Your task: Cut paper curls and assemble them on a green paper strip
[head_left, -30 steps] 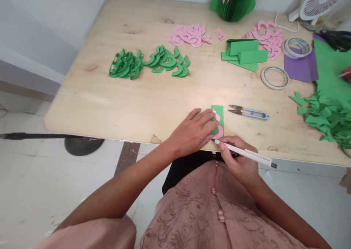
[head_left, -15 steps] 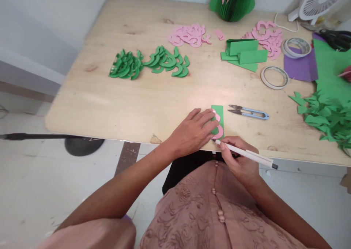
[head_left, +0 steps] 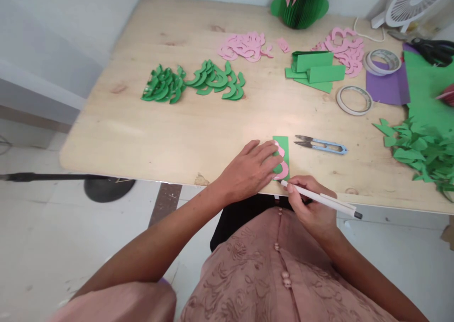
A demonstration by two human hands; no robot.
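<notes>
My left hand (head_left: 247,171) lies with fingers spread on a pink curved paper shape (head_left: 283,170), pressing it against a green paper strip (head_left: 283,144) at the table's front edge. In my right hand (head_left: 314,204) is a white pen (head_left: 322,198), its dark tip by the lower edge of the pink shape. Part of the pink shape is covered by my left fingers. Just right of the strip, blue-handled thread snips (head_left: 326,145) rest on the table with their blades pointing left.
The wooden table (head_left: 142,137) holds green curved pieces (head_left: 216,80), pink cutouts (head_left: 244,46), folded green strips (head_left: 326,73) and tape rolls (head_left: 354,100). Green scraps (head_left: 418,149) lie at the right, below black scissors (head_left: 432,51). A green paper ornament (head_left: 301,5) and white fan (head_left: 414,3) stand behind.
My right hand and the pen have shifted slightly to the right along the lower edge of the pink shape. My left hand stays in place.
</notes>
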